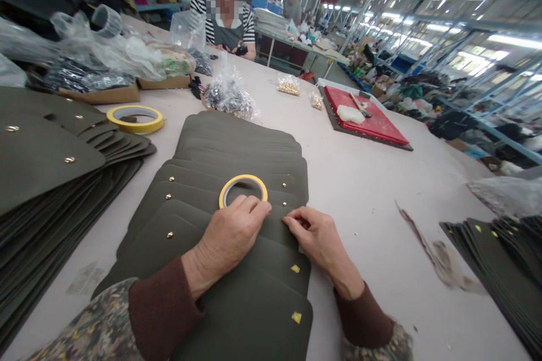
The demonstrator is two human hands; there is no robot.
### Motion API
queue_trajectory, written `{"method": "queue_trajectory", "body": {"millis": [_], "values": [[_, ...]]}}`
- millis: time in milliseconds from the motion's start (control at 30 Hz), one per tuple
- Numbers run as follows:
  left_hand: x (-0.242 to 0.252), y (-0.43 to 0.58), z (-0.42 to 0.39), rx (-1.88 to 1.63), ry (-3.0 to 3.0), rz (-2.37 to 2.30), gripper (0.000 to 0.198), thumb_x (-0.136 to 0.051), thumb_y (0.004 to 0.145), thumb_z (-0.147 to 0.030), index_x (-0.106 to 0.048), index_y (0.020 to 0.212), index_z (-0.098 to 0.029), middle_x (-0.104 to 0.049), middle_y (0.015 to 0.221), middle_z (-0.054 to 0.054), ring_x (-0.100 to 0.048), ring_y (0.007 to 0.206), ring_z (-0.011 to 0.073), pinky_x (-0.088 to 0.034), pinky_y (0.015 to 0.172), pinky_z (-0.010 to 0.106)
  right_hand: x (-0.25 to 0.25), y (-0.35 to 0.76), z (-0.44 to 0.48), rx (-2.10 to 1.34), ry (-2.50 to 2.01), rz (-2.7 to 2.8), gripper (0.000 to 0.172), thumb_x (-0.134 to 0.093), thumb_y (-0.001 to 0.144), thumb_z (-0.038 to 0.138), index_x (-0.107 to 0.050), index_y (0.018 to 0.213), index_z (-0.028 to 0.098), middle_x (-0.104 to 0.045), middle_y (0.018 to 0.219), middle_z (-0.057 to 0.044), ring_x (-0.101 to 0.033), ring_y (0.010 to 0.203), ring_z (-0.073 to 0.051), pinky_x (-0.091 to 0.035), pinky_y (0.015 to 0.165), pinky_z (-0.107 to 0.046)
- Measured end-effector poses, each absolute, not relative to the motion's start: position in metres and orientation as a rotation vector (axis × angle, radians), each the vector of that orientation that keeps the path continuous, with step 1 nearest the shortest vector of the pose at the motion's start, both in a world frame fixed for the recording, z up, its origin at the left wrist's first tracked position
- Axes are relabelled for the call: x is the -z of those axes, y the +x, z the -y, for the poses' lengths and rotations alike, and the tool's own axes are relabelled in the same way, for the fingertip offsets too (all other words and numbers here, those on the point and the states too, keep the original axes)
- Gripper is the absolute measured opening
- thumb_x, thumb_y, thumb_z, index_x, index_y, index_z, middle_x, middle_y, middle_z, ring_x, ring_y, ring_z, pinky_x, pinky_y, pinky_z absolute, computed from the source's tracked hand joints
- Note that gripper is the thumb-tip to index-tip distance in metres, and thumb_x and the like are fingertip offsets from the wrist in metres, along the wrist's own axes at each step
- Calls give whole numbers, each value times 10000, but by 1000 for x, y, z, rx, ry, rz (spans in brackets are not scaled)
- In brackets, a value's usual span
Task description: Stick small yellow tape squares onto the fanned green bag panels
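My left hand [232, 237] is closed on a roll of yellow tape [224, 193], holding it over overlapping dark olive flat panels [220, 287]. Thumb and fingertips of my right hand [317, 240] are pinched together at the right edge of one panel; whatever they hold is too small to make out. Shiny gold studs [170, 234] dot several panels on the left and right sides. Two small yellow tape pieces [296, 317] stick to the nearer panels, below my right hand.
Another yellow tape roll [135, 126] lies beside a left stack of panels [46, 152]. More panels [503, 259] lie far right, near a fabric strip [440, 259]. Bags of small parts [231, 93] and a red board [368, 115] lie beyond. A person [228, 17] sits across the table.
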State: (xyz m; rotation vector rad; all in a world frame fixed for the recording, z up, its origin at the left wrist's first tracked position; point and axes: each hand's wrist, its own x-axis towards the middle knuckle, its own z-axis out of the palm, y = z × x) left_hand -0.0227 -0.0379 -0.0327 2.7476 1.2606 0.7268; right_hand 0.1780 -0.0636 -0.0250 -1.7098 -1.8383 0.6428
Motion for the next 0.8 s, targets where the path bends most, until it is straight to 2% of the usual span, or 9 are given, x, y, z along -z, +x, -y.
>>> {"method": "queue_trajectory", "body": {"millis": [100, 267, 400, 500, 600, 667, 733, 800], "values": [[31, -28, 33, -781, 2726, -1262, 142, -458, 937, -148, -579, 999, -188, -631, 884, 23, -556, 843, 165, -458, 746, 271, 18, 185, 67, -834, -1668, 1865, 194, -609, 834, 319, -708, 719, 197, -668, 612, 10, -564, 533, -130, -413, 508, -233], [28, -26, 32, -560, 2792, -1308, 120, -487, 919, -145, -587, 954, -200, -626, 868, 23, -542, 839, 191, -453, 703, 291, 31, 187, 55, -384, -1631, 1787, 132, -577, 840, 245, -694, 853, 186, -683, 776, -36, -603, 648, -150, -469, 640, -270], [27, -26, 34, -470, 2849, -1281, 125, -473, 915, -146, -589, 918, -193, -598, 816, 32, -523, 797, 207, -458, 698, 319, 41, 186, 41, -291, -1680, 1873, 102, -583, 834, 222, -679, 811, 197, -637, 741, -18, -579, 638, -146, -455, 644, -273], [28, -29, 37, -564, 2825, -1208, 153, -448, 929, -153, -598, 930, -188, -606, 798, 32, -537, 776, 194, -468, 695, 307, 40, 187, 35, -260, -1667, 1839, 98, -588, 832, 227, -682, 832, 199, -638, 770, -23, -575, 657, -149, -460, 663, -281], [30, -32, 37, -838, 2682, -1075, 183, -422, 958, -184, -585, 1042, -182, -653, 848, 25, -594, 778, 152, -494, 714, 259, 34, 186, 40, -331, -1596, 1704, 116, -590, 836, 240, -689, 864, 187, -660, 804, -37, -592, 673, -151, -478, 678, -287], [30, -33, 37, -963, 2589, -974, 243, -426, 965, -198, -531, 1183, -185, -686, 939, 22, -639, 818, 124, -509, 743, 222, 28, 184, 47, -506, -1520, 1599, 140, -579, 853, 257, -690, 894, 182, -680, 797, -37, -613, 677, -152, -495, 656, -276], [29, -33, 37, -974, 2558, -927, 361, -439, 961, -199, -428, 1322, -188, -695, 1037, 30, -666, 869, 115, -519, 776, 207, 22, 180, 56, -678, -1423, 1603, 149, -574, 863, 255, -693, 918, 185, -696, 797, -32, -626, 681, -149, -503, 628, -260], [28, -32, 39, -950, 2562, -946, 428, -443, 960, -208, -354, 1379, -181, -696, 1077, 45, -682, 871, 124, -532, 772, 215, 16, 174, 62, -727, -1310, 1724, 152, -581, 855, 223, -691, 954, 189, -702, 840, -38, -632, 703, -147, -513, 649, -261]]}}
